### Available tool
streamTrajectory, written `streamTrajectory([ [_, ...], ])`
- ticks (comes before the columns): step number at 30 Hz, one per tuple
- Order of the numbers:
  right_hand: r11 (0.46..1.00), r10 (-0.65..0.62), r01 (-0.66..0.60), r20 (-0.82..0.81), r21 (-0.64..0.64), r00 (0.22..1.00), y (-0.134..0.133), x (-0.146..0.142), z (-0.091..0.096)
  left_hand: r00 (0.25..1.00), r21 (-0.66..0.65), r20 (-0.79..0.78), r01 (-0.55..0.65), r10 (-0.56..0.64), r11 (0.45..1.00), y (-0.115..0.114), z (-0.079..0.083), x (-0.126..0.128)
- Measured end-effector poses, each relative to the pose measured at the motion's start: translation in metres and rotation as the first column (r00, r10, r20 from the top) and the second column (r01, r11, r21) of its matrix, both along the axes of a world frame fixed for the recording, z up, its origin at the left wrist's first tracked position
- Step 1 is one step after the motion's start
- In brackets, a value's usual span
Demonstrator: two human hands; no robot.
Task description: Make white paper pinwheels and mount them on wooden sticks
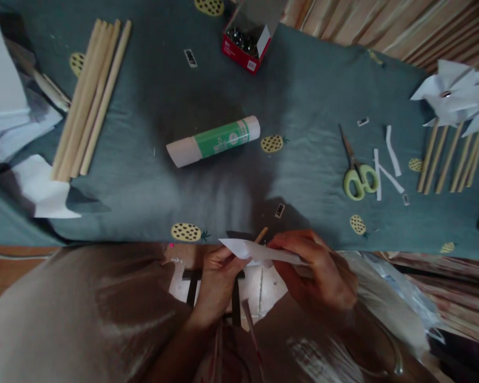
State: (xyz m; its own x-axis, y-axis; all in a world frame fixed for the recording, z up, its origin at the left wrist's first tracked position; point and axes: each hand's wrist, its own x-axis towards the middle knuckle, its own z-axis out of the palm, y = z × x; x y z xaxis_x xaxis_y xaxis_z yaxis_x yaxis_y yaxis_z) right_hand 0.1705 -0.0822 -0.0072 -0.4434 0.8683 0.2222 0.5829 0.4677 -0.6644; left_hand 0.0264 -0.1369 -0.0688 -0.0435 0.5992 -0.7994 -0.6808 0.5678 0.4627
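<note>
At the table's near edge, both my hands hold a white paper pinwheel [259, 251], seen nearly edge-on. My left hand [219, 274] is closed on its left side, thumb against the paper. My right hand [317, 266] grips the right side, its fingertips near what looks like a small pin at the middle. The tip of a wooden stick [261, 234] pokes out beyond the paper; the rest of it is hidden, and I cannot tell which hand bears it. Just beyond lies a white and green glue stick [217, 141].
A red box of metal pins [241, 50] stands at the back. Several wooden sticks [93, 101] and white paper [50, 186] lie left. To the right are green-handled scissors [357, 173], paper strips [391, 151] and finished pinwheels [447, 96] on sticks. A patterned green cloth [311, 106] covers the table.
</note>
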Motion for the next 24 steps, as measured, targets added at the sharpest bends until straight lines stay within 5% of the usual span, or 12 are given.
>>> streamTrajectory([
  [24,0.995,0.0,0.005,0.051,-0.103,0.999,0.005,-0.0036,0.0048,0.999,-0.05,0.012,-0.043,0.044,0.998,0.0031,0.0039,0.0],
])
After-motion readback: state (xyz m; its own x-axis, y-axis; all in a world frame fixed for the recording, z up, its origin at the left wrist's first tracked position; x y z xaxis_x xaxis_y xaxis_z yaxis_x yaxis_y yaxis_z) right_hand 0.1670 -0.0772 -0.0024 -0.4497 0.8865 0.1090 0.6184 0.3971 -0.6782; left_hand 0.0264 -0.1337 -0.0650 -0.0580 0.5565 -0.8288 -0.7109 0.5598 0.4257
